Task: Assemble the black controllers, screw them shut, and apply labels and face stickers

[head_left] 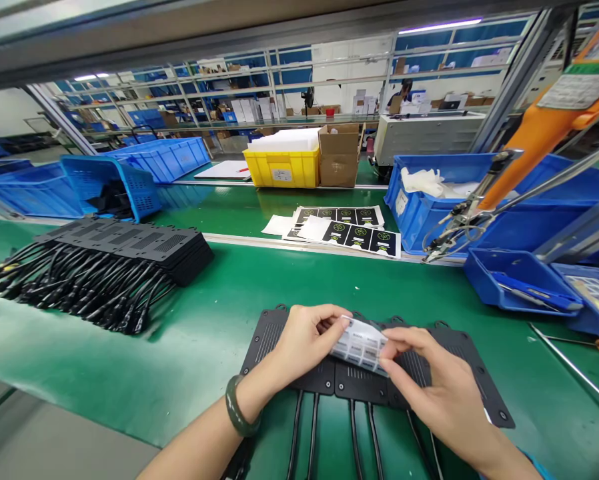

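My left hand [304,340] pinches the left end of a sheet of small silvery labels [358,343]. Its right edge is gripped between the thumb and fingers of my right hand [424,380]. The sheet bends slightly and is held over a row of flat black device housings [264,340] with vent slots, screws and cables [299,427] running toward me. Whether one label is being peeled off is too small to tell. My hands cover parts of the middle housings.
Stacked black housings with cables [129,247] lie at the left. Printed black label sheets [349,230] rest beyond my hands. A yellow bin [282,167] and blue bins [424,213] line the back. An orange arm-like tool [534,140] hangs at right above a blue tray [519,280] and a metal rod [574,370].
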A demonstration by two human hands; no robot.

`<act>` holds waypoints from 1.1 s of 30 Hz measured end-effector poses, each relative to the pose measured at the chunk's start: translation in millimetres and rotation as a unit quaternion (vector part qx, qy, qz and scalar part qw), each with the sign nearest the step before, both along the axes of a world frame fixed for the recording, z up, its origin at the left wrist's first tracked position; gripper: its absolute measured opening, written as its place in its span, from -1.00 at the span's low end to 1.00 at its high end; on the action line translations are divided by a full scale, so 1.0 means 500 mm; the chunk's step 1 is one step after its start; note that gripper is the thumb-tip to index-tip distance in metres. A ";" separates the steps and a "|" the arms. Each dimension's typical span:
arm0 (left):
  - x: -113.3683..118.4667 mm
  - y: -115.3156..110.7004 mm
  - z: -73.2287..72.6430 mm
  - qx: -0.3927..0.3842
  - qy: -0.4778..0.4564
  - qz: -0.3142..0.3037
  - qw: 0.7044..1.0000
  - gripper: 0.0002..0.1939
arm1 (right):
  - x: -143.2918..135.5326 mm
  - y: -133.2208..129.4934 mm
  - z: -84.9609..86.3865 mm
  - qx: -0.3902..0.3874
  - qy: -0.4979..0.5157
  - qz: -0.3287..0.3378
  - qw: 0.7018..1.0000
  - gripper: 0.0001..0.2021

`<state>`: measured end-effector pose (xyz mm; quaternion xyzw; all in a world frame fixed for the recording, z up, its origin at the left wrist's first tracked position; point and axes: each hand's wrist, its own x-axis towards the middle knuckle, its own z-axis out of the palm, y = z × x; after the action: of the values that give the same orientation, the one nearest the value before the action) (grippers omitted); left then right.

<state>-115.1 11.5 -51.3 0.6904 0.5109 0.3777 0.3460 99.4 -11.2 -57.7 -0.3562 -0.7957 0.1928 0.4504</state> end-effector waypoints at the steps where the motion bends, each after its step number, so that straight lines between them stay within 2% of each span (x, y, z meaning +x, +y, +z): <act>1: -0.011 0.004 0.010 0.014 0.043 0.008 0.999 -0.77 | -0.002 -0.004 0.000 -0.077 0.001 0.006 0.997 -0.79; 3: -0.037 0.004 0.033 0.040 0.157 0.016 0.987 -0.68 | -0.005 -0.009 -0.002 -0.234 -0.017 0.036 0.971 -0.86; 5: -0.059 -0.011 0.054 0.067 0.289 0.021 0.955 -0.53 | -0.008 -0.013 -0.008 -0.346 -0.049 0.066 0.935 -0.89; 7: -0.072 -0.045 0.067 0.099 0.406 0.029 0.908 -0.42 | -0.011 -0.016 -0.016 -0.394 -0.081 0.072 0.913 -0.87; 9: -0.072 -0.094 0.068 0.136 0.461 0.027 0.877 -0.45 | -0.013 -0.019 -0.024 -0.399 -0.110 0.063 0.908 -0.83; 12: -0.051 -0.173 0.045 0.185 0.453 -0.019 0.872 -0.54 | -0.015 -0.024 -0.032 -0.387 -0.131 0.051 0.911 -0.83; 15: -0.018 -0.227 0.000 0.208 0.428 -0.079 0.876 -0.52 | -0.018 -0.026 -0.035 -0.378 -0.129 0.044 0.916 -0.85; 18: 0.010 -0.244 -0.045 0.227 0.420 -0.086 0.875 -0.43 | -0.021 -0.025 -0.036 -0.375 -0.126 0.034 0.918 -0.86; 21: 0.025 -0.243 -0.073 0.237 0.404 -0.048 0.882 -0.34 | -0.023 -0.024 -0.035 -0.369 -0.127 0.026 0.920 -0.87; 27: 0.037 -0.243 -0.083 0.257 0.368 0.011 0.893 -0.31 | -0.020 -0.024 -0.035 -0.348 -0.137 0.021 0.927 -0.87; 33: 0.045 -0.245 -0.083 0.266 0.370 0.030 0.890 -0.28 | -0.021 -0.023 -0.036 -0.340 -0.137 0.020 0.930 -0.88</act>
<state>-92.6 -110.9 -93.0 0.8308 0.5027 0.2265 -0.0762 89.0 -22.8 -75.8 -0.4949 -0.7434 0.4103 0.1846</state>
